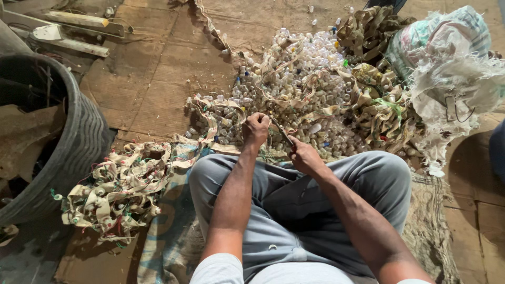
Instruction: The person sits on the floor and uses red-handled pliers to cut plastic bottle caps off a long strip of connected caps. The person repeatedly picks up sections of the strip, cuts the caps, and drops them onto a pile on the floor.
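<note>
Head view, looking down on a person seated cross-legged in grey trousers (294,194) on a floor of flattened cardboard (152,79). The left hand (255,129) is closed in a fist around a small piece lifted from the heap; what exactly it grips is too small to tell. The right hand (305,156) is clamped on the handle of a slim blade or scissors (282,132), whose tip points up and left to meet the left fist. The two hands sit near each other, joined only by the tool.

Just beyond the knees spreads a pile of small pale caps and tubes (294,84), threaded with beige printed strips (368,105). A second tangle of the same strips (121,189) lies at the person's left, beside a dark ribbed tub (79,142). A frayed woven sack (452,63) slumps at the right.

Judged from the pose, the step in hand is cutting or prising a piece free at the left fist. The next move would call for a steady left grip and a short, controlled stroke directed away from the fingers.
</note>
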